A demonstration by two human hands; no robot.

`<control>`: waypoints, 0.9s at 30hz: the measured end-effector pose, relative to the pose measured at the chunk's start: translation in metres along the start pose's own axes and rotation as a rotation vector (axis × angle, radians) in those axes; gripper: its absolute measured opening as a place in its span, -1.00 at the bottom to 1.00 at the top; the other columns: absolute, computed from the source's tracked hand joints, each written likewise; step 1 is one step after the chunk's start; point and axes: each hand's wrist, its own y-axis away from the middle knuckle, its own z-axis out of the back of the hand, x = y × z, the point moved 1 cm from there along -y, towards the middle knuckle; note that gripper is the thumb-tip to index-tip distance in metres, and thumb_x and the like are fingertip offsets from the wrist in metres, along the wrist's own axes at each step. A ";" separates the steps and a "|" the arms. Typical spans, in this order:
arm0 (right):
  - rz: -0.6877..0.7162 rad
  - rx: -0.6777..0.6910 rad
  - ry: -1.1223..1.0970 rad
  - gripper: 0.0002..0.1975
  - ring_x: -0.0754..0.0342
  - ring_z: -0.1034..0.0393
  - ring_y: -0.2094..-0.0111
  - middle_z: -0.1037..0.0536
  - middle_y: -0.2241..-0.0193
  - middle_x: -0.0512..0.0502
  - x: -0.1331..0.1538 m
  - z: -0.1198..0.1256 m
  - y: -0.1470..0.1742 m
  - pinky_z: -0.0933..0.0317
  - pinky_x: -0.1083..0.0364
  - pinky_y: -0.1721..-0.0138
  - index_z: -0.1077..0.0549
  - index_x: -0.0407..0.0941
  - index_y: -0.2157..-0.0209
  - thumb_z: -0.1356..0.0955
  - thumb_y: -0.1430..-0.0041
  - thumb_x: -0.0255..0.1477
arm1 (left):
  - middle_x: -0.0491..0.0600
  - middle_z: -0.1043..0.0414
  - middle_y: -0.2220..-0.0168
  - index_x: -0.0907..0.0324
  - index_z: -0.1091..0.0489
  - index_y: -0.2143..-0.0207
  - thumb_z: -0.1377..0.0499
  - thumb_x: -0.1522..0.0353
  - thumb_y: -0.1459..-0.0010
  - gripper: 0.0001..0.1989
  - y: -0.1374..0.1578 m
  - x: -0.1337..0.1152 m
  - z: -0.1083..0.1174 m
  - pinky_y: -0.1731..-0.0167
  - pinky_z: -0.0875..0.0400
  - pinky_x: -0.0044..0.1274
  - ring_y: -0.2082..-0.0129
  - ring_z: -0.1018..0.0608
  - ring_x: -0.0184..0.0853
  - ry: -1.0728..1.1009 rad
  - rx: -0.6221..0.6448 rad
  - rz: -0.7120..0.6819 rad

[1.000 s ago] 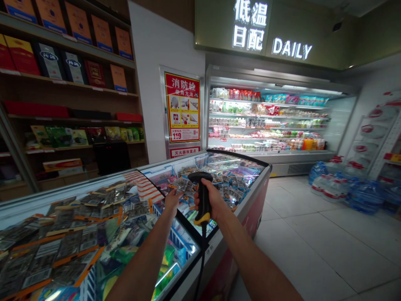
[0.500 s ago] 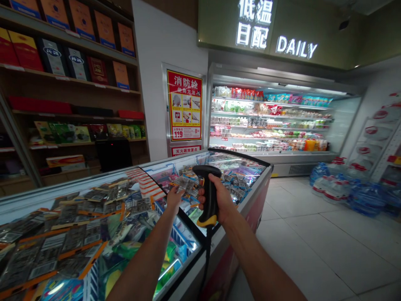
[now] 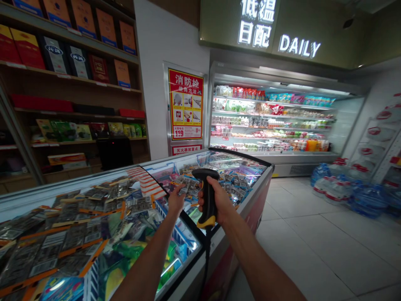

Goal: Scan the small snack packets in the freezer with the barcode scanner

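Note:
My right hand [image 3: 219, 200] is wrapped around the handle of a black and yellow barcode scanner [image 3: 207, 196], held upright above the freezer's front edge. A black cable hangs from its base. Over the chest freezer, my left hand [image 3: 176, 200] reaches out with its visible fingers stretched and apart. Its fingertips are near dark food packets [image 3: 190, 184] just left of the scanner; whether they touch cannot be seen. On the near left lie many flat packets with orange edges [image 3: 75, 238], with green bags [image 3: 125, 251] beside them.
The freezer's black divider frame [image 3: 192, 225] runs below my hands, with its white rim [image 3: 267, 173] to the right. A lit refrigerated display [image 3: 272, 121] stands behind. Water bottles [image 3: 335, 188] sit on the tiled floor at right. Shelves of boxes [image 3: 78, 62] line the left wall.
My left hand has shifted slightly right, and its fingers look more spread. The scanner stays in my right hand at nearly the same place, moved slightly left. The view has shifted a little.

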 end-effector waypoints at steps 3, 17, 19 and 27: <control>0.011 -0.002 0.008 -0.73 0.22 -0.17 0.76 -0.28 0.75 0.08 0.000 -0.003 0.001 -0.06 0.22 0.72 -0.27 -0.16 0.48 -0.21 0.02 -0.22 | -0.05 -0.43 0.24 0.17 -0.34 0.18 -0.04 0.50 0.16 -0.60 -0.001 0.004 0.000 0.39 -0.33 -0.60 0.35 -0.46 -0.37 -0.013 -0.017 -0.013; 0.093 -0.073 0.082 -0.75 0.22 -0.17 0.75 -0.27 0.73 0.09 -0.005 0.007 -0.006 -0.08 0.21 0.74 -0.26 -0.15 0.48 -0.24 0.06 -0.22 | -0.05 -0.40 0.18 0.15 -0.29 0.14 -0.03 0.50 0.13 -0.59 -0.001 -0.004 0.011 0.20 -0.24 -0.55 0.22 -0.43 -0.32 -0.232 -0.145 -0.064; 0.118 -0.090 0.115 -0.74 0.21 -0.17 0.76 -0.27 0.73 0.09 -0.007 0.009 -0.009 -0.08 0.20 0.75 -0.26 -0.14 0.48 -0.25 0.07 -0.22 | -0.02 -0.40 0.18 0.14 -0.23 0.06 -0.04 0.50 0.13 -0.51 -0.004 -0.004 0.018 0.22 -0.25 -0.54 0.22 -0.43 -0.30 -0.260 -0.172 -0.052; 0.091 -0.083 0.180 -0.74 0.20 -0.18 0.77 -0.27 0.75 0.09 -0.019 0.003 -0.024 -0.07 0.20 0.78 -0.26 -0.14 0.50 -0.26 0.09 -0.21 | -0.05 -0.42 0.22 0.12 -0.19 0.03 -0.04 0.54 0.14 -0.46 -0.014 0.004 0.025 0.30 -0.29 -0.57 0.28 -0.46 -0.34 -0.194 -0.157 -0.015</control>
